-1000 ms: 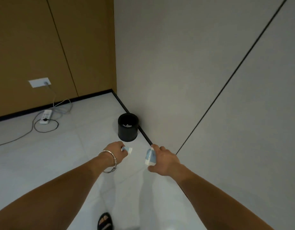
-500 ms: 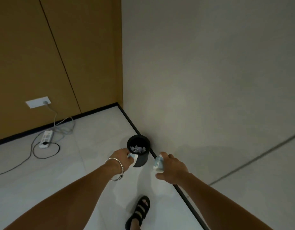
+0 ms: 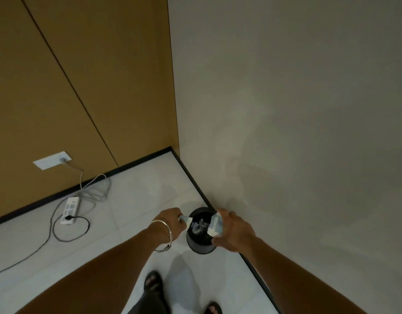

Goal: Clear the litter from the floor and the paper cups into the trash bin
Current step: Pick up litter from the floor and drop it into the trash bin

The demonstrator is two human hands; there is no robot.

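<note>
A black round trash bin (image 3: 200,242) was seen standing on the pale tiled floor (image 3: 132,200), close against the black skirting of the grey wall (image 3: 286,109); crumpled pale litter (image 3: 199,226) was seen lying inside it, though its kind could not be told. A flattened blue-and-white paper cup (image 3: 215,227) was held over the right side of the bin's mouth, the grip of the right hand (image 3: 235,233) being clamped on it between thumb and fingers; a print was visible on the cup, but no writing could be read. A smaller blue-and-white scrap (image 3: 186,219) was held at the bin's left rim, the grip of the left hand (image 3: 170,224) being closed round it; a metal bangle (image 3: 165,234) was worn on that wrist. Two sandalled feet (image 3: 152,282) were seen on the floor below the arms. Well apart to the left, a white power strip (image 3: 70,210) was seen lying by the brown panelled wall (image 3: 82,75), with a dark cable (image 3: 59,232) plugged into it and a pale cord running up to a white wall socket (image 3: 52,160).
</note>
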